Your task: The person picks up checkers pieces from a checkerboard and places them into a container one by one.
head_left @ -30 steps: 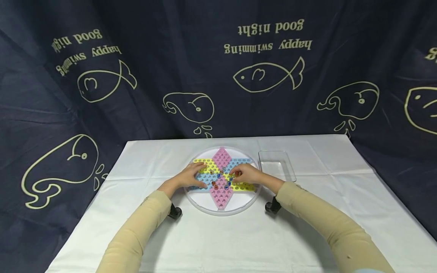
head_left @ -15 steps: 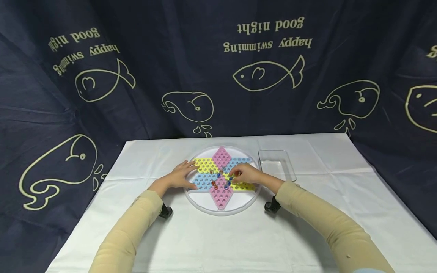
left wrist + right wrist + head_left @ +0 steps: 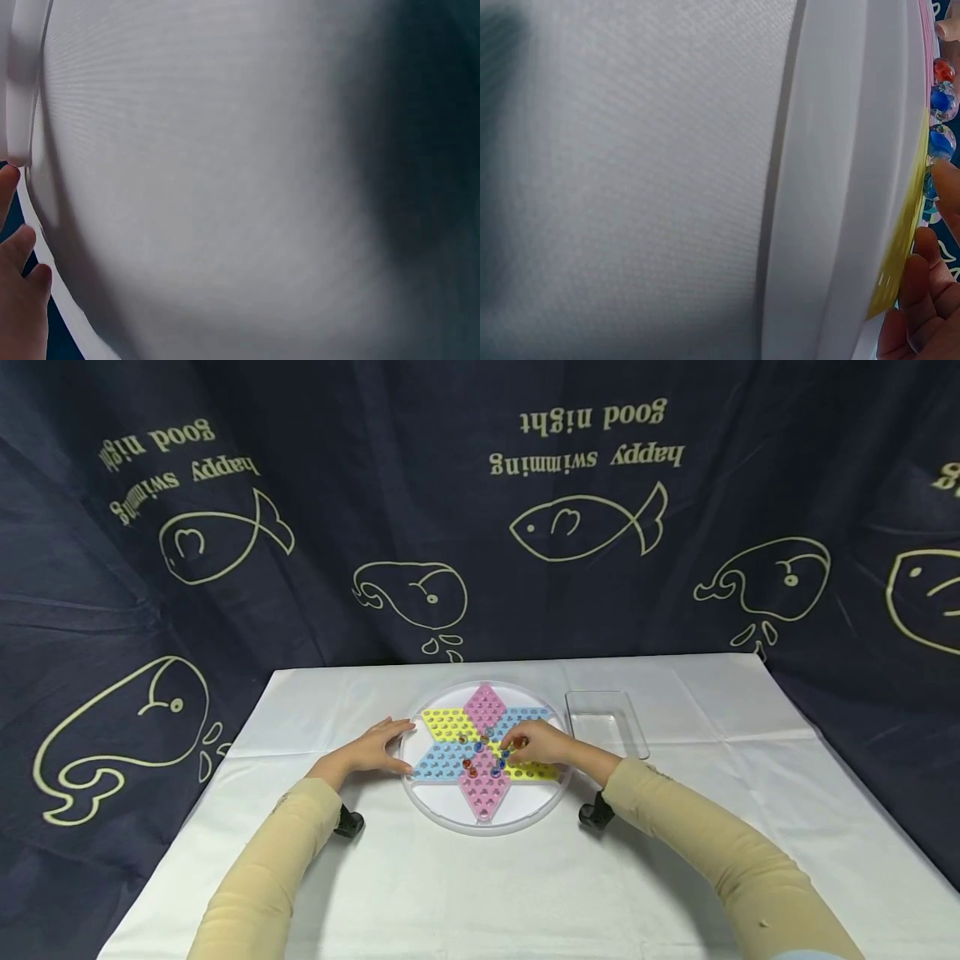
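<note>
A round white Chinese checkers board [image 3: 442, 797] with a pink, yellow and blue star lies on the table. Several glass marbles [image 3: 496, 772] sit near its centre. My left hand [image 3: 367, 750] is at the board's left edge, fingers spread and holding nothing. My right hand [image 3: 546, 742] bends over the yellow and blue points on the right, thumb and fingers curled close round marbles, with a red marble [image 3: 521, 742] showing among the fingers. In the right wrist view, the thumb [image 3: 946, 180] lies against a blue marble, beside another blue marble [image 3: 942, 140]. Its grip is partly hidden.
A clear plastic box [image 3: 607, 724] stands behind and right of the board. The white cloth-covered table [image 3: 480, 893] extends around it. A dark curtain [image 3: 330, 485] with fish and whale drawings hangs at the back.
My left hand has drawn back leftward from over the blue and yellow points to the board's edge. My right hand has stayed at the marbles, nearly still.
</note>
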Demonstrator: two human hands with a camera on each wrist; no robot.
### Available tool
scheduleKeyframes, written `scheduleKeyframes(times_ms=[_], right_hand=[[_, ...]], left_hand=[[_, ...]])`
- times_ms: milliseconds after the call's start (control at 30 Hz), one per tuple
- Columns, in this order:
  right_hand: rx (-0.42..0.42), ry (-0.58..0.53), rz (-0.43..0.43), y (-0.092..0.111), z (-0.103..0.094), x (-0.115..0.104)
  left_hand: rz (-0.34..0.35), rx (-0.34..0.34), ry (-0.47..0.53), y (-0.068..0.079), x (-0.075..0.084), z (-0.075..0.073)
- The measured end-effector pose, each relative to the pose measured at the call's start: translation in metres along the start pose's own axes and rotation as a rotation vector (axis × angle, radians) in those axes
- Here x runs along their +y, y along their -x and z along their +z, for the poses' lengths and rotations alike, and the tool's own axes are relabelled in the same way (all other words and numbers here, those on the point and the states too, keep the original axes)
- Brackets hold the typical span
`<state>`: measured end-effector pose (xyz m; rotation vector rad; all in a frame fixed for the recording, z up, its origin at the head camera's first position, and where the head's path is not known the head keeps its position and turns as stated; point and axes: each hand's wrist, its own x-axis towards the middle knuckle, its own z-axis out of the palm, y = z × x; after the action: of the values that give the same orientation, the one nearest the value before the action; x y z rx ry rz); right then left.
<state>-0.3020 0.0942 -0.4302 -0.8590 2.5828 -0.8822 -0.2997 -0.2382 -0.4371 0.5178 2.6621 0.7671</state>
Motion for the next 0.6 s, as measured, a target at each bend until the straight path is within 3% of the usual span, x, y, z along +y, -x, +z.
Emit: scheduleKeyframes(times_ms=[167,600], right_hand=[[0.006,0.002,0.019,-0.0007,0.0014,0.0003],[0.020,-0.006,0.022,-0.0009,0.0030,0.0017]], left_hand=[[0.009,-0.012,0.065,-0.0017,-0.0060,0.0010],[-0.007,-0.037,0.097,-0.0039,-0.0083,0.0000]])
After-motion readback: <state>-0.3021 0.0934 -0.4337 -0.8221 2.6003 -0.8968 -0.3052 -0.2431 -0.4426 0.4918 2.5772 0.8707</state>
